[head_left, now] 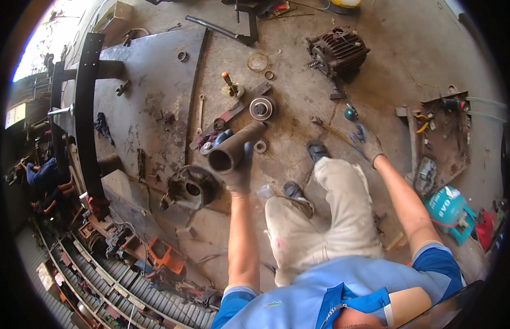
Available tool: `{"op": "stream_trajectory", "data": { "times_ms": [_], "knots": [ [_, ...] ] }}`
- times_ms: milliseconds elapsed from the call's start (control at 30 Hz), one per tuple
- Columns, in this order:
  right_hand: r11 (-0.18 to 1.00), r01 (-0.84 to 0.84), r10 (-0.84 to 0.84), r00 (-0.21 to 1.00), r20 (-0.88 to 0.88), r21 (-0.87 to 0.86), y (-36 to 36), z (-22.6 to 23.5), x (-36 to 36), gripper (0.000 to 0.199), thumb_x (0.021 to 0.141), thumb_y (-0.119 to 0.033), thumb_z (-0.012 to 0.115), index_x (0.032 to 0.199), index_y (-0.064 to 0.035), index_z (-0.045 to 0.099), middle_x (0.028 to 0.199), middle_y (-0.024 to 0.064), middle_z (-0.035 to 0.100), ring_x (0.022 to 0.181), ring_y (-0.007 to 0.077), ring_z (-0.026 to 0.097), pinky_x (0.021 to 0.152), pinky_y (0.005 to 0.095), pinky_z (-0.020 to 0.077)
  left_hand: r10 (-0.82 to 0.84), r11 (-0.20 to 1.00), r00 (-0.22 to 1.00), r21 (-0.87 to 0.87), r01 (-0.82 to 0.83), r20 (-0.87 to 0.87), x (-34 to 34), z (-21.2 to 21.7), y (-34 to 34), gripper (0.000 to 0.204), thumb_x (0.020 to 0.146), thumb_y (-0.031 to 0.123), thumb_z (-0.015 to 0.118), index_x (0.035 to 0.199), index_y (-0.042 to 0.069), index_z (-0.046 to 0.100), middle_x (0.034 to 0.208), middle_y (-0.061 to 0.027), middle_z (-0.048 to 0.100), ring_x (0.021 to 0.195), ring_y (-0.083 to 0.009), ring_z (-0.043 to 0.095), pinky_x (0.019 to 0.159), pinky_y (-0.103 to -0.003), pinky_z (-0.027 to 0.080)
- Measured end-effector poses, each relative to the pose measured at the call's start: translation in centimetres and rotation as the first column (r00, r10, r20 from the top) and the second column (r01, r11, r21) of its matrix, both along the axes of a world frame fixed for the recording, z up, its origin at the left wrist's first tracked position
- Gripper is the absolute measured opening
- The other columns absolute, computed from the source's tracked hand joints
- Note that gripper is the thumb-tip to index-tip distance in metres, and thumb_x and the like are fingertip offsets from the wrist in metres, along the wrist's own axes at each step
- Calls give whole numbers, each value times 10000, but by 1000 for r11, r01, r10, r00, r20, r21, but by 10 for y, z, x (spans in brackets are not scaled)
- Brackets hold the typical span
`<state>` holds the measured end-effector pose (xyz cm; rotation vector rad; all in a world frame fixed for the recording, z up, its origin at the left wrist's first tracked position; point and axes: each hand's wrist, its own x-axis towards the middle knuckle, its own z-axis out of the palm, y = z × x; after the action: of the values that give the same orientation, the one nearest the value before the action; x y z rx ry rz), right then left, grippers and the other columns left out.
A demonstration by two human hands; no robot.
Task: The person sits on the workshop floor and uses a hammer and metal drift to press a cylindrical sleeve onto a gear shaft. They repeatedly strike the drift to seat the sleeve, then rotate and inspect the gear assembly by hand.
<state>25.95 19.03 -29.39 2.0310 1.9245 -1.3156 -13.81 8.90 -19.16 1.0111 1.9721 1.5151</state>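
Note:
My left hand (237,174), in a grey glove with blue fingertips, is wrapped round a rusty metal pipe (241,141). The pipe's near end gapes toward me, and its far end lies close to a round bearing-like part (262,109). In my gloved right hand (369,145) is a long-handled hammer (338,134), its head pointing away to the left. Beside the pipe stand a dark cast housing (192,187) and a flat metal bar (230,114). A small ring (260,146) sits on the floor just right of the pipe.
A large steel plate (156,93) covers the floor at left, near a black steel frame (89,109). A rusty motor (342,50) lies far ahead. At right are a metal tray (444,159) and a teal gas cylinder (448,205). A spanner (200,114) and a screwdriver (227,79) lie ahead-left.

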Motion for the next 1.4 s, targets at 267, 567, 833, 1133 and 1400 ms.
{"op": "stream_trajectory", "data": {
  "times_ms": [267,567,833,1133,1400],
  "knots": [
    [980,-57,34,992,123,189,-48,-272,73,655,942,-401,659,1464,-52,473,1406,227,555,1296,396,541,1073,460,452,-130,988,991,84,128,15,-25,-143,31,645,845,38,778,1405,-15,461,1296,-129,611,1231,-233,583,1094,-387,453],
    [943,-51,17,994,105,330,-92,-356,56,656,931,-385,661,1461,-53,463,1367,226,557,1247,408,551,1054,470,459,-170,978,985,121,172,-27,-29,-175,59,648,848,56,788,1402,-29,463,1269,-126,625,1181,-228,601,1064,-379,472],
    [925,-44,-6,991,131,377,-104,-367,52,691,909,-399,683,1465,-55,460,1402,211,523,1290,390,503,1094,466,422,-182,980,981,97,175,66,-28,-219,71,622,798,80,864,1327,-16,553,1246,-116,642,1130,-190,621,1003,-350,517],
    [933,-39,-19,987,159,358,-101,-364,45,734,904,-436,687,1481,-51,446,1438,216,494,1316,394,479,1117,460,407,-185,980,982,69,188,-45,-35,-246,76,585,753,161,915,1235,14,618,1165,-82,681,1049,-170,651,946,-326,524],
    [957,-74,3,969,246,279,-93,-357,38,756,914,-451,679,1499,-45,424,1455,242,472,1335,413,459,1125,468,396,-294,949,953,137,283,74,-40,-247,82,604,736,114,912,1255,17,619,1198,-81,683,1074,-161,651,968,-335,528]
  ]
}}
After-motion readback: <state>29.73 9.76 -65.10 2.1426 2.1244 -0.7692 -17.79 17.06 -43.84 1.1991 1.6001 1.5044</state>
